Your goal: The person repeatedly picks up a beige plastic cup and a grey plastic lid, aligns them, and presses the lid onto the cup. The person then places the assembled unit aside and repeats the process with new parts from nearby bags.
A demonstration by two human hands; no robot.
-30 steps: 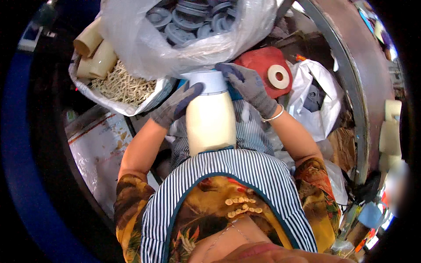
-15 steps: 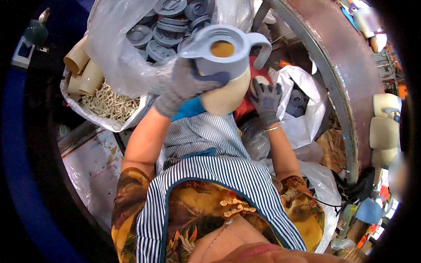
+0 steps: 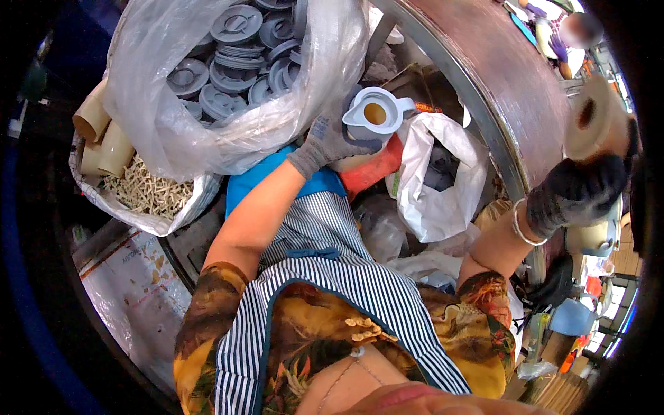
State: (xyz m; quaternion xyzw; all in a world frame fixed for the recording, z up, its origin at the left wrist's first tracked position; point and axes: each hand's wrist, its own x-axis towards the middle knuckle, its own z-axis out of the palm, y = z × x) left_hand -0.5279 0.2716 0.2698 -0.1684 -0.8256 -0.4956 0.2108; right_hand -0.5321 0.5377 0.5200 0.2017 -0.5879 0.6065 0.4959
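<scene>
My left hand [image 3: 332, 142], in a grey glove, is wrapped round a jug [image 3: 356, 124] with a blue-grey collar, spout and handle. Its open top faces up and shows a yellowish inside; most of its lower body is hidden. A red object [image 3: 370, 169] lies right beside it, above my lap. My right hand [image 3: 577, 197], in a dark grey glove, is out at the far right by the table edge. Its fingers are closed on a beige jug body [image 3: 598, 117] with a dark hole in its end, slightly blurred.
A clear plastic bag [image 3: 138, 90] of blue-grey round lids [image 3: 235, 24] stands at upper left. Below it, a white sack [image 3: 149, 225] holds beige tubes [image 3: 114, 149] and small pale pieces. Another white sack [image 3: 415, 200] holds grey parts. A metal-edged table [image 3: 505, 83] curves along the right; another person works beyond.
My right hand has left the red object and swung right, where it now holds a beige jug body. My left hand has lowered the jug, which looks smaller and farther from me.
</scene>
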